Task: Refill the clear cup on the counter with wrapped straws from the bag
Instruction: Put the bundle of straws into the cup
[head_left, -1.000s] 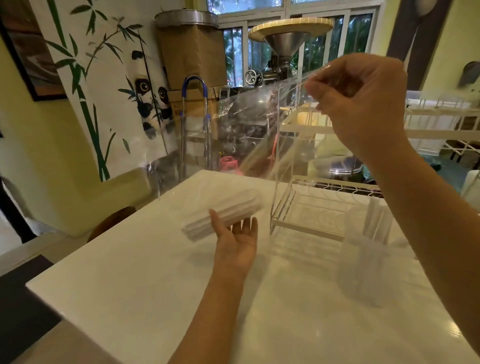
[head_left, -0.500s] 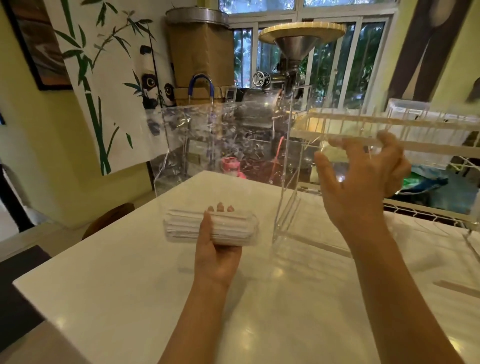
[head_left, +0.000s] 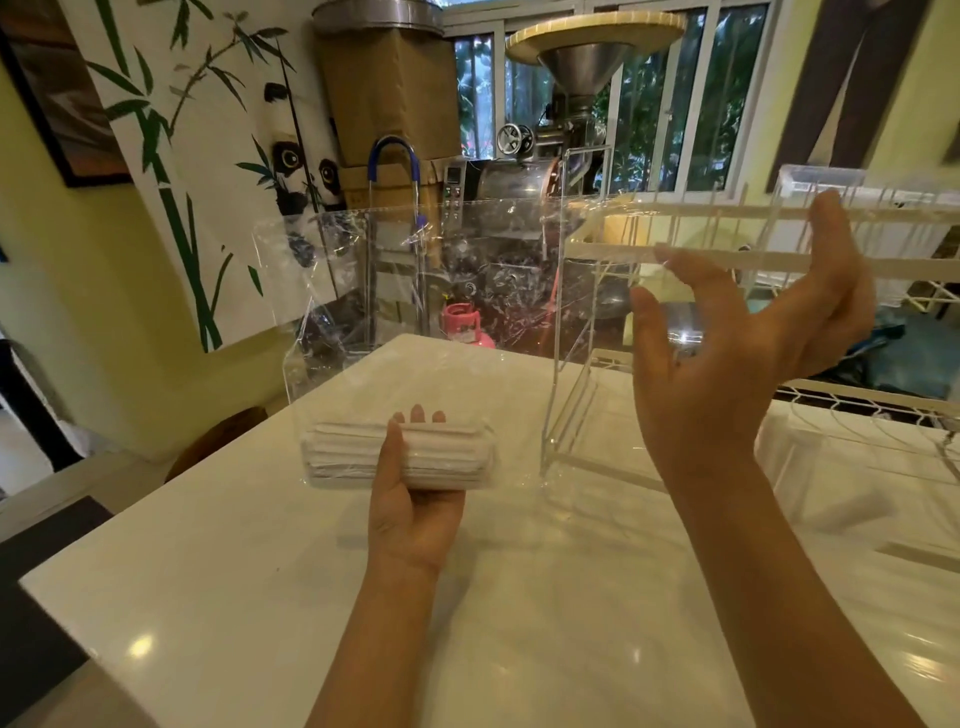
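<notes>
A bundle of wrapped straws (head_left: 410, 457), inside a clear plastic bag (head_left: 415, 291), sat gripped in the left hand (head_left: 415, 514) above the white counter (head_left: 260, 597). The right hand (head_left: 727, 364) hovered open-fingered, empty, beside a clear acrylic rack (head_left: 571, 405).

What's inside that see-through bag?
The clear bag holds a bundle of white wrapped straws at its bottom, gripped by the left hand. The hand covers the bundle's middle; the rest looks empty.
</notes>
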